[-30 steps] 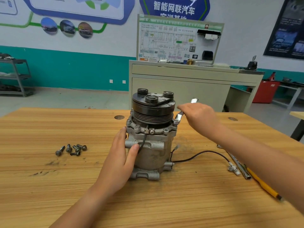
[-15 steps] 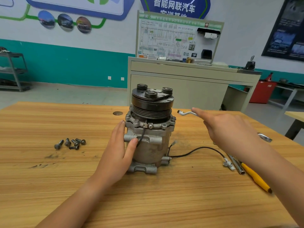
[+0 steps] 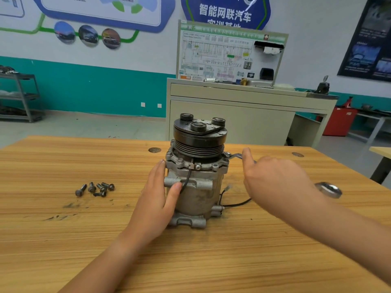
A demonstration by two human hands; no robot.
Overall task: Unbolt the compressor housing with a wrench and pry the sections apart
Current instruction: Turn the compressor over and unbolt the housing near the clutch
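Two hands working: left hand (image 3: 160,193) pressing flat, unclenched, on compressor (image 3: 198,187) body, probably heavy, rigid, best place for holding; right hand (image 3: 275,182) covering wrench (image 3: 232,155), grip hidden, cannot tell.

Blue wall sign (image 3: 225,15): 智能网联汽车, perhaps 实训基地 beneath.

Upright grey compressor (image 3: 196,193) — wrench (image 3: 233,156) head at its right flange.

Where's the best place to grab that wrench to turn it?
Probably the free outer end of the wrench, coming from the right. Its other end sits on the compressor rim, and the handle sticks out sideways over the table, so there's room and the longest lever.
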